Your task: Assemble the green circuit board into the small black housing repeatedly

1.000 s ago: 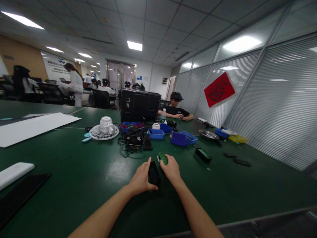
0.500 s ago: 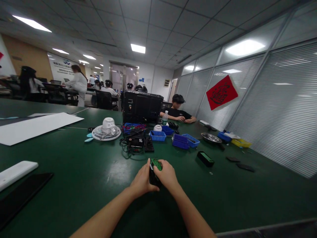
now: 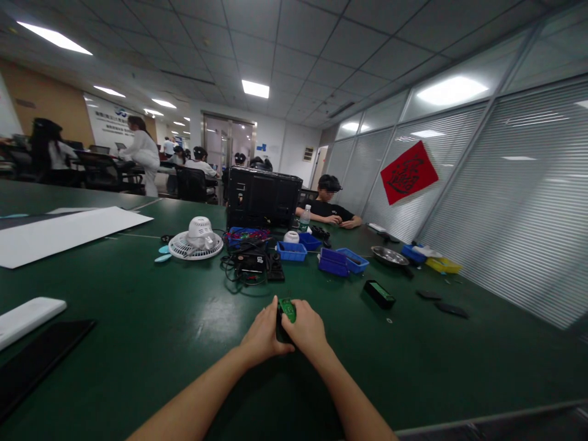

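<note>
At lower centre the green board (image 3: 288, 308), held clear of the black case (image 3: 279, 327) a second ago, now sits against its top end. The left hand (image 3: 263, 335) has its grip clamped on the case, and the right hand (image 3: 307, 331) on the board. Beyond, on the green table (image 3: 138, 318), blue trays (image 3: 291, 251) and a metal bowl (image 3: 389, 255) hold contents too small to tell, and blinds (image 3: 519, 202) line the room's right side.

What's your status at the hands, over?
Left hand shut on black casing. Right hand holds green board against it. Cable tangle beyond, apart.
</note>
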A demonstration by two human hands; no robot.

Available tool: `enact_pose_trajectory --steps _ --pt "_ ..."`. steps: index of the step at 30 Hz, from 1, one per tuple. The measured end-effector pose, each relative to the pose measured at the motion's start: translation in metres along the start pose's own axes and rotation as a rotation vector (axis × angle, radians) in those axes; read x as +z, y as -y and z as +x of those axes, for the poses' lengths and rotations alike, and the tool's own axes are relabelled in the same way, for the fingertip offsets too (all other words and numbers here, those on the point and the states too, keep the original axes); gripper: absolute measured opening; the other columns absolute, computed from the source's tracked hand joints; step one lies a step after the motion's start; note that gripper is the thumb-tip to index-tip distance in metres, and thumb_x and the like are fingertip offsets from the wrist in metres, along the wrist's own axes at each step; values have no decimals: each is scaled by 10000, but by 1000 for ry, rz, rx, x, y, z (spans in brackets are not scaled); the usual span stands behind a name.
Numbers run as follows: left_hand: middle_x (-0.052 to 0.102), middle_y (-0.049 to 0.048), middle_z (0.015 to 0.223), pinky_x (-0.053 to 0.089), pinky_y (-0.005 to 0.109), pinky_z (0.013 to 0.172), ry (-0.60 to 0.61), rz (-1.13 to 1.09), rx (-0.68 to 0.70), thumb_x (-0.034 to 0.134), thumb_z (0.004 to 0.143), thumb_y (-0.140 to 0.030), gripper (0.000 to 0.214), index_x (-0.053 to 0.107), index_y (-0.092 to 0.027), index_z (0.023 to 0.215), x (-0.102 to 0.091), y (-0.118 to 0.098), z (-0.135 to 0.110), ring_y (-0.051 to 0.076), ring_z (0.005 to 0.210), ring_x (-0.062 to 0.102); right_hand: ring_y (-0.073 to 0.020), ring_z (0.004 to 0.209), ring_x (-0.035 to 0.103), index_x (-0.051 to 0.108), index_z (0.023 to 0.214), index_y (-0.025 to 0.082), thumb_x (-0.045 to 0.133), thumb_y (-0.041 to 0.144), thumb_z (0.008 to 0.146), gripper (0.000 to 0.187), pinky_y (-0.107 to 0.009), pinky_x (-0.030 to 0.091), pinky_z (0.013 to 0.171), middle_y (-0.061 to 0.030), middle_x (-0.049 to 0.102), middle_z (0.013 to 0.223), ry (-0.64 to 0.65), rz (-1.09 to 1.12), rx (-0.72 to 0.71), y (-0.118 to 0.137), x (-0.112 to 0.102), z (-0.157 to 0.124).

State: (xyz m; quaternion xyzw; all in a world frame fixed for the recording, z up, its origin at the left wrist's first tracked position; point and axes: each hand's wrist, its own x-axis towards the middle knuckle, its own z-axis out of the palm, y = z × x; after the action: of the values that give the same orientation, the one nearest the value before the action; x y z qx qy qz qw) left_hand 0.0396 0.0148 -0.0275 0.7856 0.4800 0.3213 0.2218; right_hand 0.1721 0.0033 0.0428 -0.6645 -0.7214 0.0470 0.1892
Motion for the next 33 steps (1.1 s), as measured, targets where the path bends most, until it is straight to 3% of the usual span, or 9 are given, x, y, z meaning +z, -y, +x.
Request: enact_pose_trajectory --steps 13,19,27,33 --pt "312 194 1372 249 464 1036 -43 29 83 687 551 -400 1109 21 -111 1390 3 4 0 293 1256 315 -204 914 517 551 1018 179 474 391 764 340 -281 399 734 -81 539 956 -85 -60 -64 1 10 -7" --pt "339 200 1355 285 435 1023 -26 24 45 721 495 -422 1144 80 -94 1384 -2 -2 0 289 1251 323 -166 886 536 562 1019 206 440 453 795 355 -244 403 711 -65 512 1021 -108 110 -38 -9 7 -4" --pt "268 162 1405 208 434 1061 36 59 35 670 540 -359 1061 86 -127 1395 -9 -8 -2 278 1289 252 -129 730 570 599 821 180 351 326 845 288 -222 407 663 -28 619 777 9 322 16 -37 14 12" --pt "177 142 1446 176 370 1084 128 58 5 514 591 -169 883 142 -97 1389 -16 -5 -6 229 1331 153 -80 358 489 493 835 163 355 354 819 236 -173 359 368 43 534 523 281 694 63 -36 40 13"
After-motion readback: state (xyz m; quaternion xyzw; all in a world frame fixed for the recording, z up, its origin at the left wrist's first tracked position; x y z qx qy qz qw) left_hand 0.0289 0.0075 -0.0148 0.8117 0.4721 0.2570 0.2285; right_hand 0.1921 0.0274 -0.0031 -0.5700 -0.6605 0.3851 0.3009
